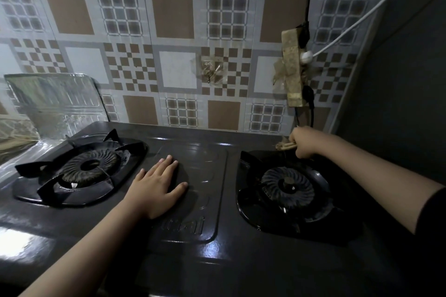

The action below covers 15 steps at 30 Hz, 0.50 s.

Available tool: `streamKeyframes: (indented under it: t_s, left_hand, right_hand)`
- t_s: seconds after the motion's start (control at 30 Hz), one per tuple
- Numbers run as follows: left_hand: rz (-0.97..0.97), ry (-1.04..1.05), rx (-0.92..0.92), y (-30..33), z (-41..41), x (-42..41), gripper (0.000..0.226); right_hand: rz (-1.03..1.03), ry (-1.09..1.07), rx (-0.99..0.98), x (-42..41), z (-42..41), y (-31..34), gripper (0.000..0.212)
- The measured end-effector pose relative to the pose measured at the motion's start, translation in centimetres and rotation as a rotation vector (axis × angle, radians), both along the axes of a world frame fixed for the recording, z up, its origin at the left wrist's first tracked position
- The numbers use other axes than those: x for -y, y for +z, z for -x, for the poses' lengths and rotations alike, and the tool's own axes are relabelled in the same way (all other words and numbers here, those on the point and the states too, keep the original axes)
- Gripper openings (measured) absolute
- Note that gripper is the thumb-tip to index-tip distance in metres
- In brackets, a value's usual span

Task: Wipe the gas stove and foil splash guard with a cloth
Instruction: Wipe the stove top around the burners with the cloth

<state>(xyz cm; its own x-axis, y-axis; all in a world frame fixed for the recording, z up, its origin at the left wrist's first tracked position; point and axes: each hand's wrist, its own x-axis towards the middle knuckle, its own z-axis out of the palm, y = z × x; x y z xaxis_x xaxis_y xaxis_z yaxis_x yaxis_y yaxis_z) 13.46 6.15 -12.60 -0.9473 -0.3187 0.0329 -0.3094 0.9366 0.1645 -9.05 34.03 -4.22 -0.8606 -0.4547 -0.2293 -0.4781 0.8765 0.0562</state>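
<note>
A black two-burner gas stove point(207, 243) fills the lower view, with a left burner point(82, 169) and a right burner point(288, 185). My left hand point(159, 185) lies flat, fingers apart, on the stove's middle panel. My right hand point(305, 141) is closed at the stove's far right corner, behind the right burner, on a small crumpled beige cloth point(284, 145), of which only a bit shows. The foil splash guard point(55, 101) stands folded at the far left, behind and beside the left burner.
A patterned tiled wall point(173, 31) rises behind the stove. A yellowed power strip point(293, 67) with black and white cords hangs on it above my right hand. A dark panel point(405, 79) closes the right side.
</note>
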Motion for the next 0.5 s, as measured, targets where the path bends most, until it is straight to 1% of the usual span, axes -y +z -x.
streamKeyframes:
  t_s: [0.03, 0.13, 0.2, 0.27, 0.37, 0.43, 0.5]
  left_hand:
    - [-0.003, -0.001, 0.003, 0.1, 0.0, -0.1, 0.112]
    - [-0.018, -0.001, 0.006, 0.3, -0.1, -0.2, 0.110]
    - [-0.016, -0.001, 0.012, 0.3, -0.2, -0.2, 0.099]
    - [-0.011, -0.003, 0.013, 0.2, -0.3, -0.1, 0.089]
    - [-0.002, -0.006, 0.014, 0.2, -0.3, 0.1, 0.074]
    - [-0.004, -0.008, 0.009, 0.3, -0.3, 0.0, 0.071]
    - [-0.009, -0.008, 0.010, 0.3, -0.2, 0.0, 0.071]
  right_hand:
    - [-0.038, 0.020, -0.029, 0.1, -0.2, -0.1, 0.008]
    - [-0.099, 0.047, -0.081, 0.1, -0.8, 0.0, 0.005]
    - [-0.102, 0.022, -0.074, -0.6, -0.8, 0.2, 0.006]
    - [-0.044, -0.028, -0.011, -1.6, -0.4, 0.5, 0.018]
    - [0.082, -0.107, 0.094, -2.6, -0.1, 1.0, 0.028]
    - [0.104, -0.137, 0.115, -2.7, 0.0, 1.3, 0.029]
    - [0.081, -0.169, 0.102, -2.6, -0.1, 1.4, 0.022]
